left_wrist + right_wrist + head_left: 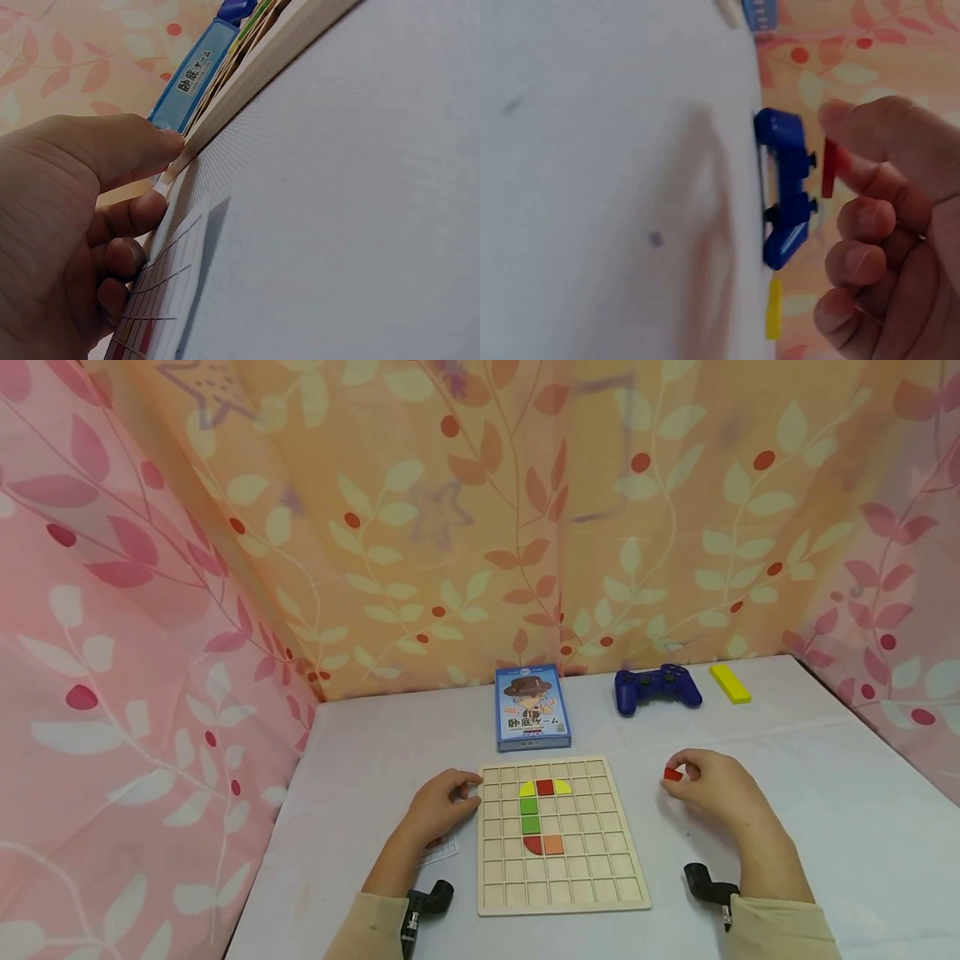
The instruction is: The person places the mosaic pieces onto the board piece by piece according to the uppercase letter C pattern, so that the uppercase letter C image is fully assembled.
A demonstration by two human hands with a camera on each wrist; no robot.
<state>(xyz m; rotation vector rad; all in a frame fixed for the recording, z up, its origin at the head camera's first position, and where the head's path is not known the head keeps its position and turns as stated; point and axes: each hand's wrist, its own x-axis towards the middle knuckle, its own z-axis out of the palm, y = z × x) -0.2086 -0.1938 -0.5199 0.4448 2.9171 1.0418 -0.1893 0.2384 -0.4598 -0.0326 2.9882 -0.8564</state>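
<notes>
A pale wooden grid board point(551, 893) lies on the white table, with several coloured pieces set in its cells. They are yellow quarter-rounds, red and green squares, a red quarter-round point(533, 844) and an orange square point(552, 844). My left hand point(441, 806) touches the board's left edge with thumb and index fingertips spaced apart; the other fingers curl loosely. A card printed with a grid point(169, 289) lies partly hidden beneath that hand. To the right of the board, my right hand point(716, 789) pinches a small flat red piece point(829, 169) between thumb and index finger, above the table.
Behind the board lies a blue game box point(532, 710) with a cartoon figure. A dark blue game controller point(657, 688) and a yellow block point(730, 683) are at the back right. Patterned curtains point(450, 527) enclose the table's back and sides.
</notes>
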